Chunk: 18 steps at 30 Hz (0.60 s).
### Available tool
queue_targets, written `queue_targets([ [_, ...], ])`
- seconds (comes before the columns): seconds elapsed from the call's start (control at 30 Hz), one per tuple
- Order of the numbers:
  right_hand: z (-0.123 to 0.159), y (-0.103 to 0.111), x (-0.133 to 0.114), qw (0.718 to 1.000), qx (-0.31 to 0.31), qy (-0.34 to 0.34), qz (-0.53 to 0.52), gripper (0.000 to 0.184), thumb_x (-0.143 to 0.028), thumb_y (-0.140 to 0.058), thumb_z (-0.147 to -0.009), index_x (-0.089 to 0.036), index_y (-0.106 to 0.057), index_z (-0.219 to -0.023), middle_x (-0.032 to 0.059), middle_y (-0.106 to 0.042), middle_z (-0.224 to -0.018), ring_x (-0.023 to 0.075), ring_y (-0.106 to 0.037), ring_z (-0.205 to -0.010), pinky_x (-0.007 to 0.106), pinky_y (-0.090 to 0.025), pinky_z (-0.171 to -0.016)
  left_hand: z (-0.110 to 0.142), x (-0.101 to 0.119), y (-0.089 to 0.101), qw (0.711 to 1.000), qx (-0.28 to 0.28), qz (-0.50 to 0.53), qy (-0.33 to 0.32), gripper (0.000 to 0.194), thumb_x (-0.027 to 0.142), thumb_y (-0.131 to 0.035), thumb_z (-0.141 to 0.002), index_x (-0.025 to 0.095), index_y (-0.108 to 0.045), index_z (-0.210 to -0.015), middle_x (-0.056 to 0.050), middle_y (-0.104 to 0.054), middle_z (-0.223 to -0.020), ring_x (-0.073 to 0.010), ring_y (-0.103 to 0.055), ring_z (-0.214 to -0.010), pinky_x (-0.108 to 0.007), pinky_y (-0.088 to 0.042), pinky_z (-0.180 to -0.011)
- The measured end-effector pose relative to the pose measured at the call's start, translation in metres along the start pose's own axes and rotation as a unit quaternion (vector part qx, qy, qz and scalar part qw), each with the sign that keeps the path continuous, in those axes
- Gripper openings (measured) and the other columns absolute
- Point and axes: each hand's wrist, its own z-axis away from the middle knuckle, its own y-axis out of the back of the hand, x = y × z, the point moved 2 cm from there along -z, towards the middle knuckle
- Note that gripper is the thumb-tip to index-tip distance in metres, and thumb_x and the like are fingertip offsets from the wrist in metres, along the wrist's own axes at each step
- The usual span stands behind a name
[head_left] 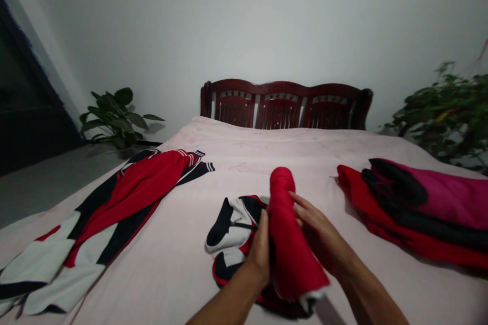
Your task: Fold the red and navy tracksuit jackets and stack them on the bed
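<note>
A red garment (287, 244), rolled into a long bundle with a bit of white and dark cloth at its near end, is held up between my two hands. My left hand (260, 251) presses along its left side, thumb upward. On the other side my right hand (318, 231) has its fingertips against the roll; part of that palm is hidden behind the cloth. Beneath and left of the bundle, a folded white, navy and red garment (231, 236) with a dark-lined collar lies on the bed (168, 264), partly covered by my left hand and the roll.
On the left of the bed, red, navy and white clothing (133, 203) with striped cuffs lies spread out. A stack of folded red, black and magenta clothes (419, 203) sits at right. Beyond are a wooden headboard (280, 104), a leafy plant (118, 117) and another plant (450, 111).
</note>
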Motion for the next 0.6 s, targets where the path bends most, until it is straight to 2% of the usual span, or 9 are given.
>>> queue_targets([
  [0.07, -0.006, -0.022, 0.013, 0.993, -0.055, 0.028, 0.098, 0.071, -0.050, -0.062, -0.085, -0.022, -0.044, -0.148, 0.0107, -0.069, -0.118, 0.0246, -0.067, -0.100, 0.044, -0.053, -0.091, 0.000, 0.023, 0.031, 0.996, -0.032, 0.026, 0.080, 0.078, 0.068, -0.031, -0.091, 0.007, -0.059, -0.130, -0.020, -0.063, -0.133, -0.0326, -0.053, -0.132, -0.047, -0.036, -0.116],
  [0.13, -0.007, -0.039, 0.030, 0.962, -0.089, 0.105, 0.235, 0.065, -0.047, -0.058, -0.089, -0.022, -0.044, -0.148, 0.0124, -0.062, -0.133, 0.0258, -0.060, -0.118, 0.047, -0.044, -0.105, 0.004, 0.053, 0.073, 0.994, -0.031, 0.021, 0.102, 0.071, 0.062, -0.039, -0.092, 0.008, -0.056, -0.134, -0.019, -0.063, -0.134, -0.0325, -0.054, -0.130, -0.048, -0.037, -0.114],
  [0.2, 0.001, -0.052, 0.051, 0.909, -0.138, 0.167, 0.356, 0.058, -0.044, -0.054, -0.092, -0.024, -0.049, -0.146, 0.0107, -0.052, -0.147, 0.0272, -0.047, -0.135, 0.050, -0.029, -0.117, 0.012, 0.082, 0.113, 0.992, 0.068, -0.043, 0.097, 0.062, 0.051, -0.048, -0.092, 0.015, -0.048, -0.141, -0.016, -0.059, -0.140, -0.0298, -0.055, -0.130, -0.047, -0.037, -0.114],
  [0.27, 0.012, -0.060, 0.071, 0.864, -0.204, 0.192, 0.419, 0.053, -0.042, -0.053, -0.093, -0.027, -0.051, -0.144, 0.0079, -0.047, -0.152, 0.0295, -0.037, -0.142, 0.054, -0.018, -0.121, 0.021, 0.102, 0.136, 0.969, 0.165, -0.179, 0.053, 0.060, 0.046, -0.051, -0.091, 0.018, -0.045, -0.144, -0.014, -0.051, -0.148, -0.0275, -0.050, -0.136, -0.044, -0.033, -0.117],
  [0.33, 0.019, -0.064, 0.084, 0.859, -0.212, 0.205, 0.419, 0.049, -0.041, -0.051, -0.094, -0.030, -0.054, -0.142, 0.0053, -0.047, -0.151, 0.0298, -0.034, -0.144, 0.055, -0.015, -0.122, 0.029, 0.110, 0.135, 0.924, 0.176, -0.338, -0.028, 0.058, 0.046, -0.048, -0.093, 0.018, -0.046, -0.145, -0.012, -0.043, -0.155, -0.0237, -0.040, -0.143, -0.040, -0.025, -0.121],
  [0.4, 0.016, -0.063, 0.085, 0.880, -0.139, 0.232, 0.391, 0.046, -0.039, -0.049, -0.095, -0.033, -0.055, -0.140, 0.0033, -0.049, -0.150, 0.0282, -0.034, -0.145, 0.054, -0.013, -0.122, 0.031, 0.103, 0.117, 0.866, 0.117, -0.478, -0.082, 0.058, 0.047, -0.038, -0.097, 0.018, -0.043, -0.147, -0.010, -0.037, -0.159, -0.0202, -0.032, -0.147, -0.038, -0.019, -0.123],
  [0.43, 0.010, -0.061, 0.082, 0.885, -0.098, 0.247, 0.382, 0.045, -0.038, -0.049, -0.096, -0.033, -0.056, -0.140, 0.0028, -0.049, -0.150, 0.0274, -0.033, -0.145, 0.053, -0.012, -0.123, 0.031, 0.095, 0.108, 0.832, 0.089, -0.541, -0.085, 0.059, 0.047, -0.034, -0.098, 0.018, -0.041, -0.149, -0.010, -0.035, -0.160, -0.0202, -0.028, -0.149, -0.041, -0.017, -0.124],
  [0.5, -0.008, -0.058, 0.075, 0.872, -0.050, 0.271, 0.405, 0.048, -0.037, -0.051, -0.094, -0.031, -0.055, -0.141, 0.0029, -0.045, -0.153, 0.0271, -0.027, -0.148, 0.053, -0.007, -0.123, 0.028, 0.076, 0.095, 0.753, 0.067, -0.652, -0.061, 0.058, 0.045, -0.029, -0.100, 0.019, -0.038, -0.151, -0.009, -0.031, -0.161, -0.0235, -0.022, -0.151, -0.049, -0.013, -0.123],
  [0.6, -0.047, -0.051, 0.072, 0.828, -0.068, 0.240, 0.503, 0.052, -0.040, -0.053, -0.092, -0.026, -0.053, -0.142, 0.0060, -0.039, -0.156, 0.0290, -0.021, -0.150, 0.055, -0.005, -0.122, 0.021, 0.053, 0.096, 0.635, 0.102, -0.765, -0.028, 0.058, 0.042, -0.032, -0.099, 0.019, -0.036, -0.152, -0.011, -0.022, -0.164, -0.0312, -0.013, -0.153, -0.059, -0.012, -0.120],
])
